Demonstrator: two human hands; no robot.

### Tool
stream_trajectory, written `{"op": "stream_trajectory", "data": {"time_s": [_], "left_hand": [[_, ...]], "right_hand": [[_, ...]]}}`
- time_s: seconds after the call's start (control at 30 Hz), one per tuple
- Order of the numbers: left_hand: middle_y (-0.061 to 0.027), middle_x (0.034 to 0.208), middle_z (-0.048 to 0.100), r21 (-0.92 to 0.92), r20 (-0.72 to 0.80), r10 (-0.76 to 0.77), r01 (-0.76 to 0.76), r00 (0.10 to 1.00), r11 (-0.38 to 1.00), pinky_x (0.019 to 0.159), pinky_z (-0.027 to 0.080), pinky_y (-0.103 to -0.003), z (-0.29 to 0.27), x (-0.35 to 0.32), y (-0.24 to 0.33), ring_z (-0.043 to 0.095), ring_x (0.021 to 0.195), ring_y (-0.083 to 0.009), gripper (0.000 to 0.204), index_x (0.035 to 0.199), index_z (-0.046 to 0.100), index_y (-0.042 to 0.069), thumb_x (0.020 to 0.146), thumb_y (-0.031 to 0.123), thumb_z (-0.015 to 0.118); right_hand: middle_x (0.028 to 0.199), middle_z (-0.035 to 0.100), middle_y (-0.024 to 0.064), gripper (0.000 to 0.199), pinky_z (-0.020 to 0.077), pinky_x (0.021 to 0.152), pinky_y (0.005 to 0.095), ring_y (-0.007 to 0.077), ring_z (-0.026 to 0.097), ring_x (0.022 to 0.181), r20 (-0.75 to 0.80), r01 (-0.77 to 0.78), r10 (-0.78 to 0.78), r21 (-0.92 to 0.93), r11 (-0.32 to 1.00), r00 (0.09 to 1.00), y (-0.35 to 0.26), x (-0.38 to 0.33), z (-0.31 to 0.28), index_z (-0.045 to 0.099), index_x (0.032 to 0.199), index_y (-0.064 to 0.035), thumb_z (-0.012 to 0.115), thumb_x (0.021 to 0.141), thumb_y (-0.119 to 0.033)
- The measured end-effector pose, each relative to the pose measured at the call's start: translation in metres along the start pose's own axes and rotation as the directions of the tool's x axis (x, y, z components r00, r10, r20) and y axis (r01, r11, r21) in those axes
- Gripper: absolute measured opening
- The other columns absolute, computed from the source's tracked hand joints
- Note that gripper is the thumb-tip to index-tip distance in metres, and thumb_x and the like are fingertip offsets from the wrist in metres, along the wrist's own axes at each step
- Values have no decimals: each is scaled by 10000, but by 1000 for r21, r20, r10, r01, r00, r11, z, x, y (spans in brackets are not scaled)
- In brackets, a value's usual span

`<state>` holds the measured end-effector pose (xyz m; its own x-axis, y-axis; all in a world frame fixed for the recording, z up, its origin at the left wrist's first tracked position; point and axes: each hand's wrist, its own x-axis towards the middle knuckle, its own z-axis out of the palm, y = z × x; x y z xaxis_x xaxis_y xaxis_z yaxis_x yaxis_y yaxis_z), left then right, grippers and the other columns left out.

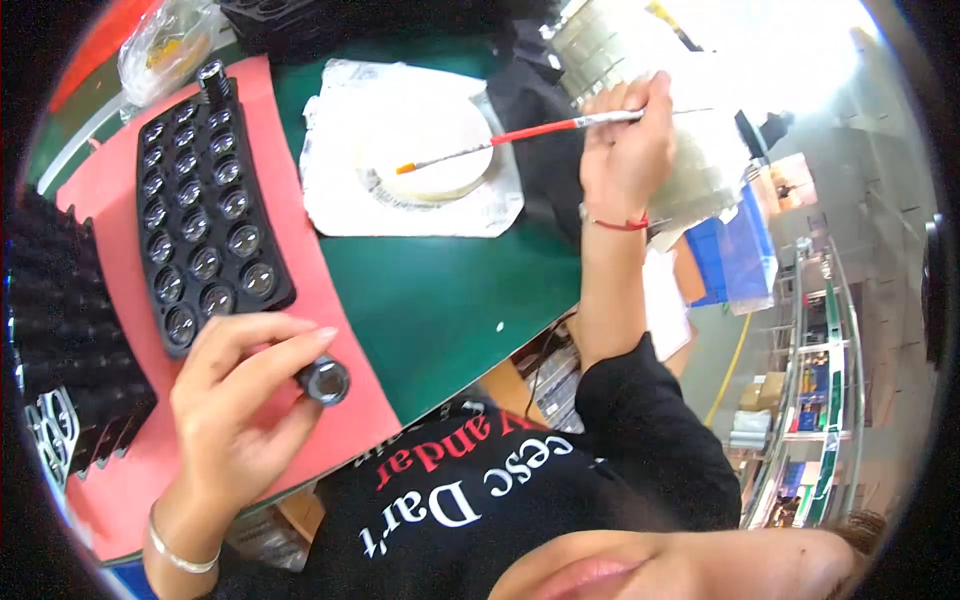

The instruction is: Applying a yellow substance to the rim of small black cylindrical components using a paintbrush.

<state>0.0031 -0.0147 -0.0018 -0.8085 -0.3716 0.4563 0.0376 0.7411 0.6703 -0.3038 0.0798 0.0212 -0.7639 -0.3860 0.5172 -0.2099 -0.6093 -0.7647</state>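
My left hand [235, 400] pinches a short black lens barrel [327, 382] between thumb and fingers, its glass end facing up, over the edge of a pink mat [345, 345]. My right hand [630, 140] grips a thin paintbrush [540, 130] with a red and white handle. The orange brush tip hangs over a round white pad [440, 160]; whether it touches cannot be told. Under the pad lies a crumpled white sheet [340, 210]. Beside my left hand, a black tray [215, 235] holds rows of similar lens barrels, and one taller barrel [212, 82] stands at its far end.
A stack of black trays [60, 320] stands at the left edge. Behind it sits a clear plastic bag [165, 55] with something yellow inside. The green tabletop [430, 290] runs toward my body. Shelving [825, 370] stands farther off at the right.
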Motion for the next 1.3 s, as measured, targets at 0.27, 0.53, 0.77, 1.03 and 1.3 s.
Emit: {"op": "stream_trajectory", "data": {"time_s": [0.27,0.53,0.77,1.03,1.3], "left_hand": [[-104,891,537,-363,-107,-288,233,951,902,661,454,-238,-10,-10,-1,538,761,-146,377,975,548,-33,624,48,658],[-143,1031,530,-565,-277,-317,113,907,817,764,445,-256,-8,-15,-4,536,910,-167,420,1055,478,-45,690,77,644],[-130,1024,543,-658,-250,-438,181,863,731,809,409,-241,-9,-7,1,523,928,-139,384,1097,461,-37,737,22,581],[-131,1013,547,-640,-261,-429,178,865,748,795,417,-231,-9,-9,-1,517,949,-147,394,1102,442,-33,740,31,586],[-121,956,560,-658,-327,-416,112,848,745,743,404,-188,-11,-13,-5,518,853,-90,368,1054,417,-1,738,59,595]], "right_hand": [[445,318,-30,323,260,448,223,74,302,408,-88,-224,240,158,962,967,4,-5,3,402,598,-111,425,868,-288],[449,300,-34,343,282,434,229,76,307,410,-66,-254,269,181,950,961,4,-5,5,398,581,-127,457,853,-326],[453,318,-40,315,278,446,221,67,307,412,-63,-278,297,212,937,953,2,-9,5,419,613,-129,489,835,-341],[464,339,-34,299,277,447,213,66,321,424,-22,-288,304,261,921,952,4,-10,6,433,637,-119,486,837,-334],[478,368,-48,271,280,457,186,54,332,451,-58,-282,311,289,915,949,4,-10,9,445,647,-105,474,850,-281]]}}
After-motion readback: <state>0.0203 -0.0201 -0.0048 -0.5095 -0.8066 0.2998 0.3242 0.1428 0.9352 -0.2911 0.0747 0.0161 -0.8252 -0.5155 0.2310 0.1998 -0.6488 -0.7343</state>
